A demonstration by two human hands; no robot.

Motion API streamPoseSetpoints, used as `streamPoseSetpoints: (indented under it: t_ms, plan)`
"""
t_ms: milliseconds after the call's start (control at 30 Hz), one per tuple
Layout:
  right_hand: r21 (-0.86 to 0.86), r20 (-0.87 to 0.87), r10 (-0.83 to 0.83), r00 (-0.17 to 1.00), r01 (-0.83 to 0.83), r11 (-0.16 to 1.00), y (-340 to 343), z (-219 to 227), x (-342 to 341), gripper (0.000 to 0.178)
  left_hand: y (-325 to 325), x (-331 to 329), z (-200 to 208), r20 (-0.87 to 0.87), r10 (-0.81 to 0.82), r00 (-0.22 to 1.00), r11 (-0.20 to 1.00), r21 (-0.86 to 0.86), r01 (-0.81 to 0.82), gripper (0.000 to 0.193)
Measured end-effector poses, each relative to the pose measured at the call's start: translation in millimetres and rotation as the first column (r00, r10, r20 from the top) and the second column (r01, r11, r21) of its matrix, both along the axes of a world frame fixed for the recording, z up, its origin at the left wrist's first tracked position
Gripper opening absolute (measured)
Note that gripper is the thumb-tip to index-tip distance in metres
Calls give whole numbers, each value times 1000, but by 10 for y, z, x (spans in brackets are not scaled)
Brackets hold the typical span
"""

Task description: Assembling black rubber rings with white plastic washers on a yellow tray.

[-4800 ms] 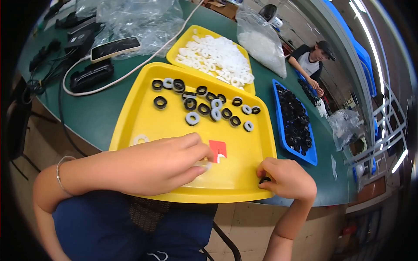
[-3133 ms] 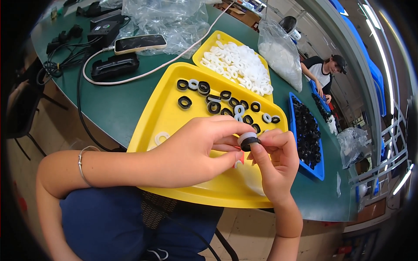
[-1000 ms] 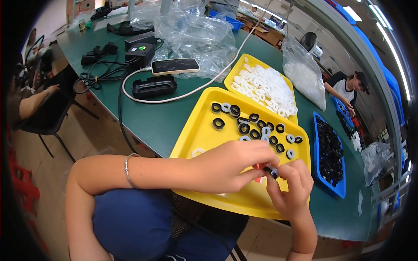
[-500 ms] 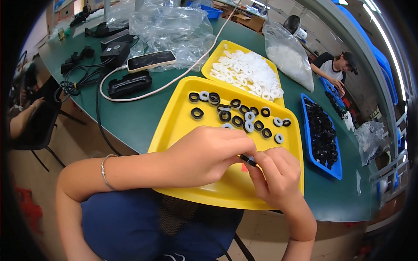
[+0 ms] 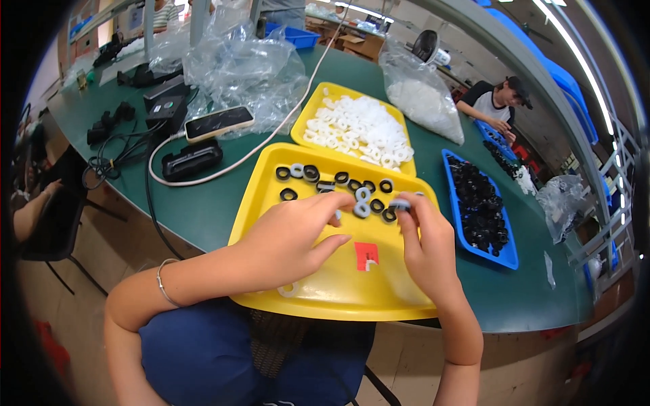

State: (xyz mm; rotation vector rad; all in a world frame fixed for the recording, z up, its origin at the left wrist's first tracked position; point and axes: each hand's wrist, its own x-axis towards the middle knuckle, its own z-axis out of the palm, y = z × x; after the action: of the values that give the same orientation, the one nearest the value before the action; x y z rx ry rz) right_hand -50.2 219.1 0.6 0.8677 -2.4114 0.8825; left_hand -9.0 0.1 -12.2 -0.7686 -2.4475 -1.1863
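My left hand (image 5: 288, 233) hovers over the near yellow tray (image 5: 332, 308), thumb and fingers apart, holding nothing I can see. Between the thumb and fingers of my right hand (image 5: 431, 247) is a pale grey and black ring (image 5: 400, 204), slightly blurred. Several black rings (image 5: 288, 195) lie loosely in the tray's far half, some paired with pale rings (image 5: 362, 210). Part of a pale ring shows beside my left fingertips. Under my left wrist a white ring (image 5: 288, 289) rests near the tray's front edge. A red label (image 5: 366, 256) sits on the tray bottom.
Behind stands a second yellow tray (image 5: 306, 128) heaped with white rings (image 5: 359, 125). To the right, a blue tray (image 5: 509, 257) holds black parts. A phone (image 5: 219, 124), white cable, black case (image 5: 192, 160) and plastic bags (image 5: 244, 74) lie left. A co-worker (image 5: 497, 105) sits at far right.
My hands have parted. The right hand moved up toward the loose rings with a ring in its fingers; the left let go and opened. The view has shifted, uncovering the red label.
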Motion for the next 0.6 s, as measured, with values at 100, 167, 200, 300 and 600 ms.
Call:
streamPoseSetpoints:
  t_ms: [100,167,200,300,600]
  plan:
    - [-121,136,-70,988,87,989,108,-18,-226,23,-87,62,67,-11,39,999,992,-118,-40,31]
    - [-199,221,-80,972,125,972,234,22,-341,26,-131,138,141,0,15,1000,993,-114,-15,30]
    - [-123,184,-142,973,166,978,327,56,-425,27,-176,165,145,11,39,999,981,-192,-37,30]
    - [-105,58,-325,944,329,938,931,79,-819,29,-250,183,156,90,51,995,943,-333,-18,34]
    - [189,464,-778,423,811,553,2630,-339,-1228,74,-416,187,57,-98,244,965,736,-629,-250,58]
